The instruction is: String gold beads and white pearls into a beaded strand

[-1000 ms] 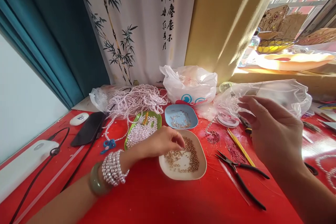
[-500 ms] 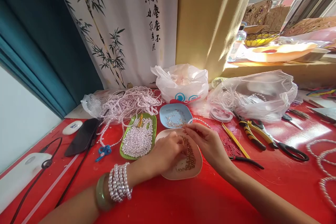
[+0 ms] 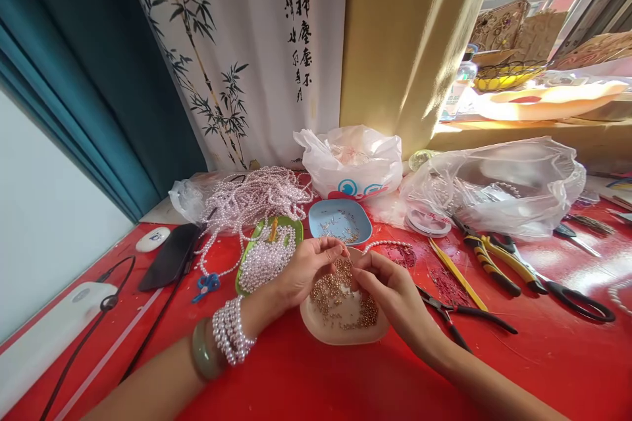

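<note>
Above a pale dish (image 3: 340,335) of small gold beads (image 3: 333,296), my two hands meet fingertip to fingertip. My left hand (image 3: 313,266) is closed in a pinch, and whatever lies between its fingertips is too small to name. Pearl strands and a green bangle circle that wrist. My right hand (image 3: 388,283) pinches the end of a short string of pearl beads (image 3: 388,245), which trails behind the fingers onto the table. Left of the dish, a green tray (image 3: 297,229) holds loose white pearls (image 3: 266,256). A blue dish (image 3: 316,216) with small metal pieces stands behind.
Pliers (image 3: 459,310), a yellow tweezers-like tool (image 3: 459,275) and scissors (image 3: 582,301) lie right of my hands. Plastic bags (image 3: 355,161) stand at the back. A heap of pearl strands (image 3: 257,191), blue thread snips (image 3: 206,284) and a phone (image 3: 170,256) are on the left.
My left hand has risen out of the gold beads and come up to my right fingertips. More of the gold beads show now. The view has shifted slightly, so things appear further right.
</note>
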Motion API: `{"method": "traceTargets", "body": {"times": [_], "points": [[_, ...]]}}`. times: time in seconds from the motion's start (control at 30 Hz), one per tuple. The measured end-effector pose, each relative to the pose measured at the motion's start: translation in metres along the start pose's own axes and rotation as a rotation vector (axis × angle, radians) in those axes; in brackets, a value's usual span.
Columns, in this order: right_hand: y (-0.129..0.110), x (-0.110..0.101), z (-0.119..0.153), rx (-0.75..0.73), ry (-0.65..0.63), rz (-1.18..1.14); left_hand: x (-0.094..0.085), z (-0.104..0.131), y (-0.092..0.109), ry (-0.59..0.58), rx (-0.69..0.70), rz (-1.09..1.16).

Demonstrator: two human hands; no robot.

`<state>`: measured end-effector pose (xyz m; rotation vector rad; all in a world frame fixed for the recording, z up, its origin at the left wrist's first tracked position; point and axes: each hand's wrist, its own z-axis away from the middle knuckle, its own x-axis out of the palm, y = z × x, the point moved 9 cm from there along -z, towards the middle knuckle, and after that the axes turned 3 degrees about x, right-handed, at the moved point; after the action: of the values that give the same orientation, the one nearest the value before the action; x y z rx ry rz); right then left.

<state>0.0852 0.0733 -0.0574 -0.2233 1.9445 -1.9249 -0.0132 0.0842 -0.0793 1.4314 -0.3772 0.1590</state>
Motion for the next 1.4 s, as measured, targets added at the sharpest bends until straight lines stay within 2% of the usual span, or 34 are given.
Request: {"method": "traceTargets", "body": {"times": [0.2,0.53,1.1,1.27,1.4], "points": [[0.000,0.001,0.001,0.002,-0.005,0.025,-0.001,-0.001,-0.005,-0.014,-0.015,0.101],[0.003,0.002,-0.001,-0.017,-0.006,0.020,-0.005,-0.002,-0.007,0.028,-0.031,0.107],[0.005,0.002,-0.004,-0.056,-0.001,0.023,0.000,0.001,-0.003,-0.008,-0.021,0.115],[0.008,0.000,-0.005,-0.069,0.013,-0.006,0.000,0.002,0.004,0.012,0.029,0.009],[-0.005,0.001,-0.005,-0.137,-0.031,-0.030,0.002,0.004,0.020,0.032,0.170,-0.034]]}}
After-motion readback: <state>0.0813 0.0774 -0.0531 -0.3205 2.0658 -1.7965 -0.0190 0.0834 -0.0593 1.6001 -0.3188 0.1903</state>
